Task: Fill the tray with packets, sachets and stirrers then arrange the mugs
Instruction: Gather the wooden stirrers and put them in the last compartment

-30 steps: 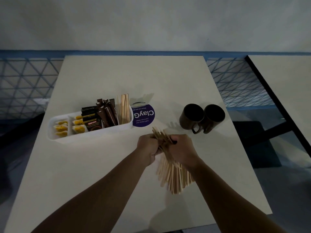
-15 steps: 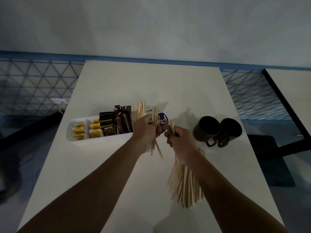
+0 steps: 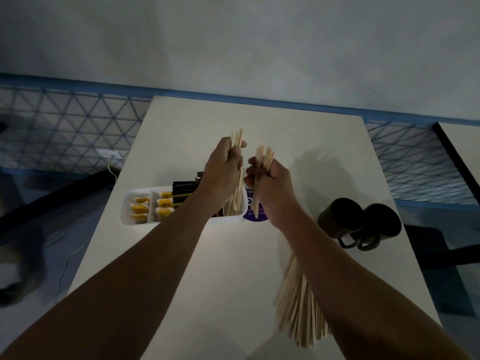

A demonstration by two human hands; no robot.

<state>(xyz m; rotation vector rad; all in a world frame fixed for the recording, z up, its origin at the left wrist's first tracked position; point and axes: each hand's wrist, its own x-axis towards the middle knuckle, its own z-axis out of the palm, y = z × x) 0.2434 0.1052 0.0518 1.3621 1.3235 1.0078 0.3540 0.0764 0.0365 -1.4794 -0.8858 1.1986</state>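
Left hand (image 3: 223,170) squeezed few wooden stirrers (image 3: 237,141) above tray (image 3: 126,214), likely to drop in; right hand (image 3: 272,190) clutched big bunch (image 3: 298,307).

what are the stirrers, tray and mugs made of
Stirrers: likely bare wood, shown by the pale tan colour and thin flat strips with a matte look.
Tray: probably smooth plastic, being uniform white with rounded corners and moulded dividers.
Mugs: dark with a dull sheen. They could be ceramic or plastic, but the dim light leaves it open.
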